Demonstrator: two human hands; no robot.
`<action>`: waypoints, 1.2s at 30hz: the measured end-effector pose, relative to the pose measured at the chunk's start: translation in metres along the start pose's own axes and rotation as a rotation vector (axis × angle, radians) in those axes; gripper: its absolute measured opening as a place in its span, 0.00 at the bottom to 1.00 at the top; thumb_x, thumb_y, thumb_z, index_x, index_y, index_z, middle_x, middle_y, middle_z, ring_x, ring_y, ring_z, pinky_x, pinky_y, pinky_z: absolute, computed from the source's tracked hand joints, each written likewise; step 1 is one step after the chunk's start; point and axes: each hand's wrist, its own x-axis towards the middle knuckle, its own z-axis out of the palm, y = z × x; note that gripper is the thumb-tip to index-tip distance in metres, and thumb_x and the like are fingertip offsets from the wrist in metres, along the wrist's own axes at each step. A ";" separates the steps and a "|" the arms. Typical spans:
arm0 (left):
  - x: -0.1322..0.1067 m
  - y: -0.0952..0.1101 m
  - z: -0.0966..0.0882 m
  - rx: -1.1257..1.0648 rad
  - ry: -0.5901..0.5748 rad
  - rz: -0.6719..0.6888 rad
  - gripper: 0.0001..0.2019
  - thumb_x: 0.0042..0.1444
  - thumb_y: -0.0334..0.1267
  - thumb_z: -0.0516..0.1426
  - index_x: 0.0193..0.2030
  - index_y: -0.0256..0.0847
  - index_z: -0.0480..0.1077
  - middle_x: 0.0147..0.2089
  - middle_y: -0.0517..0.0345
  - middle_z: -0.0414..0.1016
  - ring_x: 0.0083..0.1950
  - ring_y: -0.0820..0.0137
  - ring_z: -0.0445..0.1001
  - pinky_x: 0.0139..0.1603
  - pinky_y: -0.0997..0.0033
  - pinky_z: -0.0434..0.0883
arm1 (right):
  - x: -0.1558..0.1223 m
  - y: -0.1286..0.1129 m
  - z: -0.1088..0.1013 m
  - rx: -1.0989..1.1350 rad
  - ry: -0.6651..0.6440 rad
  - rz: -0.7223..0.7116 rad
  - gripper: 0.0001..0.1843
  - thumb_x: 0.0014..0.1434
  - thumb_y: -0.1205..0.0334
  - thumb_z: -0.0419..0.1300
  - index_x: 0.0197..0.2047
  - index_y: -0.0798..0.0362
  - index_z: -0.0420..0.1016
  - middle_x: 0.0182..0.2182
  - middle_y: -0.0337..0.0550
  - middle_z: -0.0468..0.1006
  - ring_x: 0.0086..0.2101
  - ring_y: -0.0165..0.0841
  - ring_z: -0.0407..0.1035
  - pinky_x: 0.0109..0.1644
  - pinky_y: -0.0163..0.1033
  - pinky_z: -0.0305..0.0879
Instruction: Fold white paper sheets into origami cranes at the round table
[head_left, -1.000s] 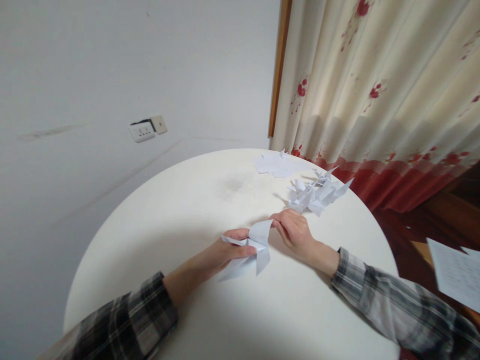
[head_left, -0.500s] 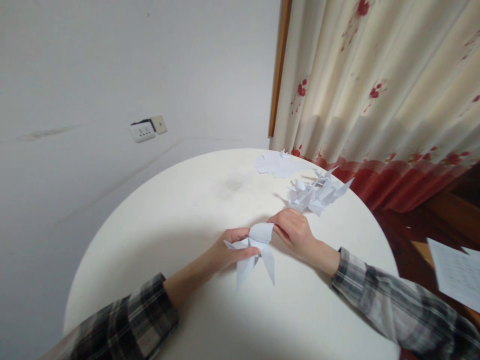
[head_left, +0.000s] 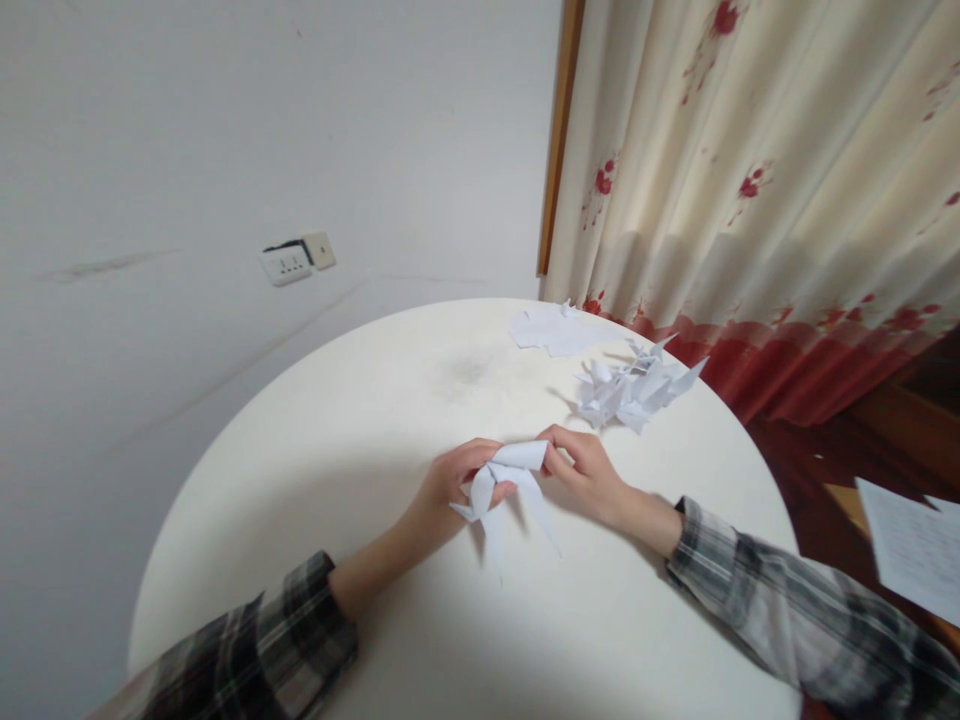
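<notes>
A folded white paper figure with two long pointed tips hangs just above the round white table. My left hand pinches its left side, fingers curled around a paper flap. My right hand pinches the right end of the same figure between thumb and fingers. Both hands are close together near the table's middle. Both forearms wear plaid sleeves.
A pile of several folded white paper figures lies behind my right hand. Flat paper sheets rest at the table's far edge. A flowered curtain hangs on the right, a wall socket on the left. A printed sheet lies off the table.
The hands have drawn closer together, and the paper figure has been folded narrower, its pointed tips now hanging down thinner and longer.
</notes>
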 end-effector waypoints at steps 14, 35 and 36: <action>-0.006 -0.002 -0.002 0.107 0.063 0.033 0.06 0.46 0.35 0.57 0.32 0.38 0.73 0.35 0.51 0.75 0.35 0.68 0.72 0.37 0.73 0.69 | 0.008 -0.003 0.001 0.864 -0.279 0.495 0.14 0.51 0.60 0.56 0.18 0.54 0.59 0.13 0.29 0.52 0.17 0.22 0.42 0.21 0.33 0.37; -0.011 -0.003 0.003 0.119 0.145 0.266 0.06 0.49 0.32 0.57 0.35 0.38 0.72 0.37 0.51 0.76 0.37 0.70 0.74 0.38 0.75 0.71 | 0.004 0.017 -0.004 1.461 -0.912 0.690 0.21 0.56 0.65 0.48 0.14 0.53 0.48 0.10 0.28 0.47 0.12 0.19 0.39 0.16 0.28 0.40; -0.011 -0.003 0.003 0.111 0.143 0.262 0.06 0.49 0.32 0.57 0.35 0.38 0.73 0.37 0.51 0.76 0.37 0.70 0.74 0.38 0.75 0.71 | 0.004 0.016 -0.004 1.465 -0.919 0.689 0.21 0.57 0.65 0.48 0.14 0.53 0.48 0.10 0.28 0.47 0.12 0.19 0.39 0.16 0.28 0.40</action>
